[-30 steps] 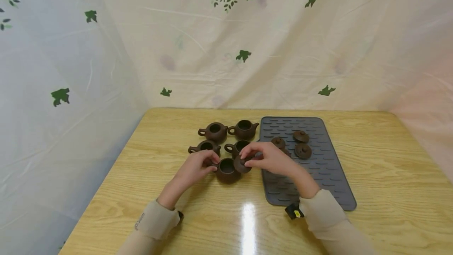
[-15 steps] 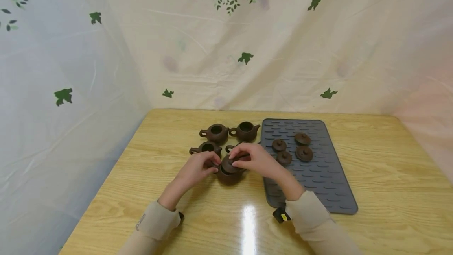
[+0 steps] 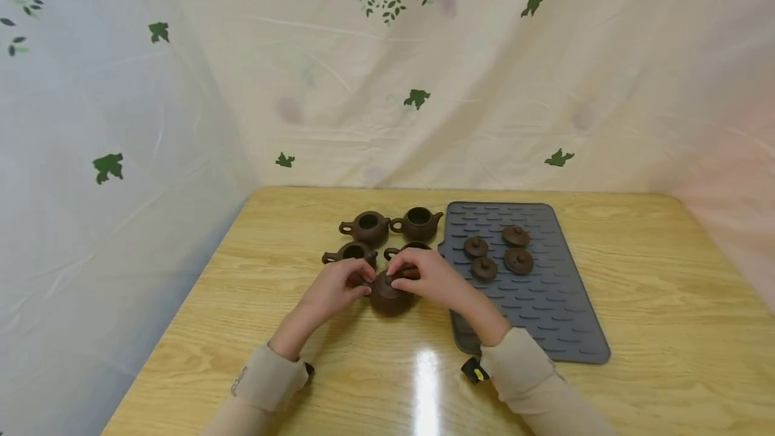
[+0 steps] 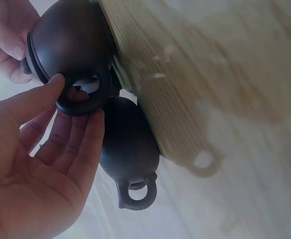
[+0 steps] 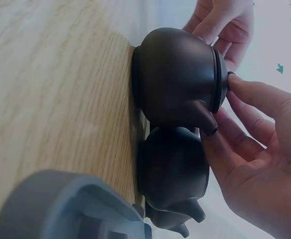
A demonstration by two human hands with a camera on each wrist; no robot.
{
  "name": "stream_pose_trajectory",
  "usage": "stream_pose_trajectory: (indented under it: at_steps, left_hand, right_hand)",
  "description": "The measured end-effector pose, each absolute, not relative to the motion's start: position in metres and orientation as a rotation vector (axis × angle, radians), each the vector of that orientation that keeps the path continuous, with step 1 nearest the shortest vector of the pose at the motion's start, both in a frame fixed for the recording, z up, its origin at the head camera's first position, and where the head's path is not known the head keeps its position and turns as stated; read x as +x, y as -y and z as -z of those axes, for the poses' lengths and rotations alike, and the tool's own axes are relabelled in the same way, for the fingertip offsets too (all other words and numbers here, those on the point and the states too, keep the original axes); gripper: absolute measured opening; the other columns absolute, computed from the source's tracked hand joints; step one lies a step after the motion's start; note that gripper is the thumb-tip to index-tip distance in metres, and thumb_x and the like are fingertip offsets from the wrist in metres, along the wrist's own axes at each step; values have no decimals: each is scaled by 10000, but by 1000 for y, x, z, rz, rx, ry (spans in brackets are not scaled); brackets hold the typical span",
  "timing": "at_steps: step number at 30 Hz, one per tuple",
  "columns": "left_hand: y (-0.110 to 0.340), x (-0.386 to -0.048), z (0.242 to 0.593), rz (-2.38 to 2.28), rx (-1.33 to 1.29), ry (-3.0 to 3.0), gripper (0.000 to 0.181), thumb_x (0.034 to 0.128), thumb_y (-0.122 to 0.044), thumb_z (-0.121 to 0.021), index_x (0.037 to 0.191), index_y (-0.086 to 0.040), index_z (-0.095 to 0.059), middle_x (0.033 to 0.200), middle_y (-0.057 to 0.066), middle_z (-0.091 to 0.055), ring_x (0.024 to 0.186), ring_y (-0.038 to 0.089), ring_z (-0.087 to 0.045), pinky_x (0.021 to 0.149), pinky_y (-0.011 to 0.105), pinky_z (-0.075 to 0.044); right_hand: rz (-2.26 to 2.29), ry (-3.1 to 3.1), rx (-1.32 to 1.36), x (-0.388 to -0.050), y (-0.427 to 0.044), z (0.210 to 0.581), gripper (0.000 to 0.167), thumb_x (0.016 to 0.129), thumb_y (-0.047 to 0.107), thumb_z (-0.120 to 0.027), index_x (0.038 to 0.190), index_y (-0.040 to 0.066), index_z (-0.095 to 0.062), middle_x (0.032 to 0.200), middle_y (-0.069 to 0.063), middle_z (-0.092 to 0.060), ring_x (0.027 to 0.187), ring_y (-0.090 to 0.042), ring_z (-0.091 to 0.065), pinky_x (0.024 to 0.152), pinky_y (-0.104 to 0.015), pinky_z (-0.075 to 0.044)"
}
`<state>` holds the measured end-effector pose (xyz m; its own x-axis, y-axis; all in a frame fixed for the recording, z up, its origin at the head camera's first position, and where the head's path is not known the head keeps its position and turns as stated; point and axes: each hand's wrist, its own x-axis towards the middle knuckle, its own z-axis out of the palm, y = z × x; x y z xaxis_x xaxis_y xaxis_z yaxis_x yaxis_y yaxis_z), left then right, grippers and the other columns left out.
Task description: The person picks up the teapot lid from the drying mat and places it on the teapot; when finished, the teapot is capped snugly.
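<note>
On the tabletop, just left of the grey mat, the person's left hand pinches the handle of the front teapot, thumb above and fingertips below. From the mat's side, the right hand pinches the knob of that teapot's lid, which sits level over the opening. A second ago the lid was held tilted between the teapot and the mat, with the opening bare; half a second ago it slanted partway across the opening. The left hand and the teapot have kept their place beside the mat

Four more teapots stand left of the mat, behind the front one: the back right teapot near the mat's far left corner, the back left teapot farther from the mat, the middle left teapot farthest from it, and the middle right teapot near its left edge, partly hidden by the right hand. Four loose lids lie on the mat's far half, unmoved, all now in plain view
</note>
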<state>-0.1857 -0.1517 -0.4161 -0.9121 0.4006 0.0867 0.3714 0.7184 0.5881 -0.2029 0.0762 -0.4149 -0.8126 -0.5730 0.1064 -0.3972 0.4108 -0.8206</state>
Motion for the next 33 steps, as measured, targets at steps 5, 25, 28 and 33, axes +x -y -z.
stream_pose_trajectory:
  at_steps: [5,25,28,33]
  left_hand:
    - [154,-185,416,-969,642,-2888,138,888,-100,-746,1015,-143,-713,1000,3,-727,924,143,-701,833,329,-584]
    - [184,-200,413,-1034,435,-3113,282,912,-99,-717,1193,-102,-694,1277,111,-674,1206,315,-624,984,494,-528]
    - [188,-203,416,-1012,364,-3122,315,910,-110,-722,1223,-98,-686,1281,119,-674,1206,325,-621,1003,503,-515]
    - [191,-207,418,-969,322,-3113,307,913,-101,-716,1218,-77,-688,1243,135,-685,1156,319,-634,974,499,-522]
  right_hand:
    - [1361,-2475,-856,-203,-74,416,129,940,145,-696,1068,140,-685,1160,-39,-669,1088,-209,-660,940,-344,-570]
    - [1399,-2542,-833,-199,-103,413,144,964,167,-663,1097,120,-692,1113,-30,-703,1015,-170,-674,851,-250,-571]
    - [1421,-2544,-820,-202,-115,412,164,966,178,-661,1107,101,-694,1118,-51,-704,1029,-193,-672,867,-279,-580]
    - [1437,-2581,-760,-203,-138,413,168,964,170,-663,1110,95,-698,1125,-83,-706,1062,-245,-676,877,-318,-593]
